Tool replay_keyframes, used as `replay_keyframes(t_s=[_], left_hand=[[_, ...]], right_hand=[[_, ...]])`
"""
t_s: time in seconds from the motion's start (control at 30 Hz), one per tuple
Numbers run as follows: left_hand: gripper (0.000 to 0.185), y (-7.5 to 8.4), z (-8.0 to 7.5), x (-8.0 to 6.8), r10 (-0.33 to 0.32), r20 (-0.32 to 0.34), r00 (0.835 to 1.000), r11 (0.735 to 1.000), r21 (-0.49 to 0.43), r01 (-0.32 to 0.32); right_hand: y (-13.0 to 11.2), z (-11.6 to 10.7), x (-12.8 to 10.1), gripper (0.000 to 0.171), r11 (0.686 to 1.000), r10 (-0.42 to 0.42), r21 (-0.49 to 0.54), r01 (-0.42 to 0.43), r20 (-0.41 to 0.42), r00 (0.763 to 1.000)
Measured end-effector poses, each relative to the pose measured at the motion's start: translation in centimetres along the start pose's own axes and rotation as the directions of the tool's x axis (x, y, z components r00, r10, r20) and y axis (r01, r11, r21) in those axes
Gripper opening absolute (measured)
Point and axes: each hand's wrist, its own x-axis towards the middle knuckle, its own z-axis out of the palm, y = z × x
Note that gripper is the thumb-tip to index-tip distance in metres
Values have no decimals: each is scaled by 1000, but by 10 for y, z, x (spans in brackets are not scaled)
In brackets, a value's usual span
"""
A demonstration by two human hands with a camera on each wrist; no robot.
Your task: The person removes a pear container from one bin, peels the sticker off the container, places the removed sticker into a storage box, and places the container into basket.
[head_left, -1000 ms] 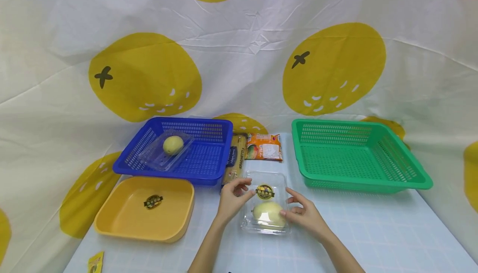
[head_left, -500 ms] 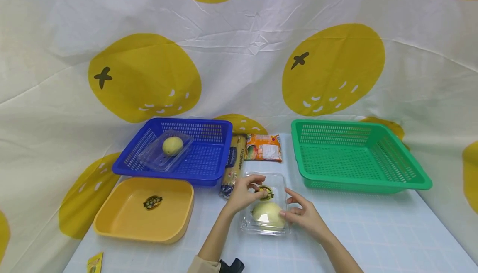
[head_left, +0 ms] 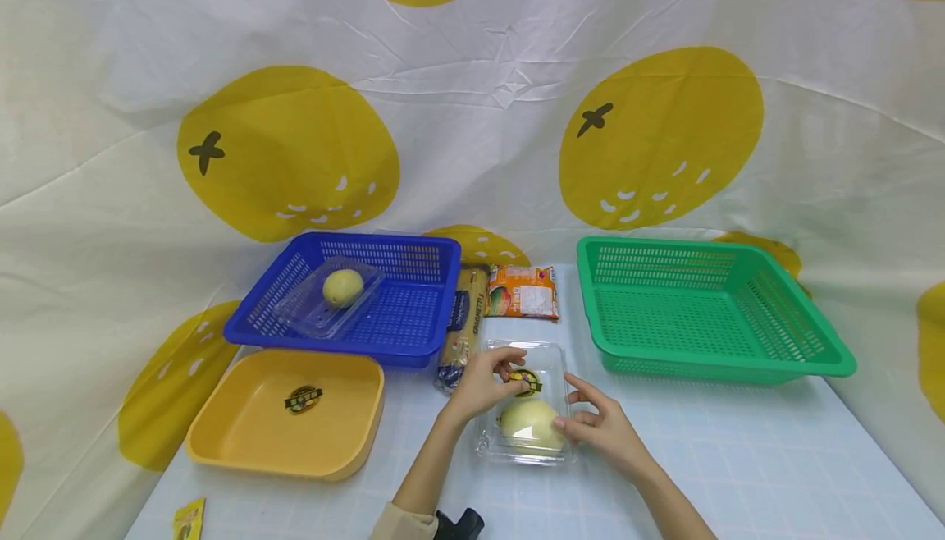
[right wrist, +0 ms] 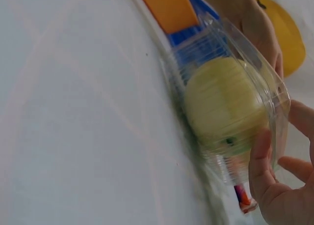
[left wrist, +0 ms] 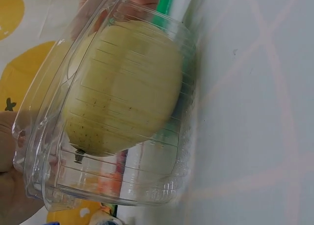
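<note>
A clear plastic clamshell box (head_left: 546, 355) lies on the table, its lid down over a pale yellow melon (head_left: 530, 425). On the lid is a round black and gold sticker (head_left: 533, 379), partly covered by my left hand (head_left: 481, 384). That hand is over the lid, fingers bent loosely and thumb touching the sticker; the left wrist view catches only part of it at the edge. At the box's right side, my right hand (head_left: 600, 425) holds the rim between thumb and fingers, as the right wrist view (right wrist: 282, 185) also shows.
A blue basket (head_left: 402, 355) at back left holds another clear box with a melon. Before it stands a yellow tray (head_left: 244, 417) with a loose sticker. Spaghetti (head_left: 465, 318) and an orange packet (head_left: 521, 291) lie behind; a green basket (head_left: 723, 368) is right, a yellow sachet (head_left: 189, 519) front left.
My left hand has moved right and in over the lid, its thumb coming onto the sticker, then stayed there. My right hand and the box have barely moved.
</note>
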Motion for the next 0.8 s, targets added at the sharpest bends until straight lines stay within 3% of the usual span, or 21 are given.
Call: replay_keyframes(t_s=[0.37,0.67,0.8], left_hand=[[39,-1,2,0,34,-19,999,999,36,-33],[43,2,6,-2,63,-137,989,995,83,-51],[43,3,5,-1,39,-133,990,996,90,-27]], right_hand=[[-2,1,-1,77,1000,21,-2,-21,-18,1000],[-3,2,-2,76,1000,26,0,-26,-30,999],[-3,3,-3,75,1000,14,6,-14,-21,1000]])
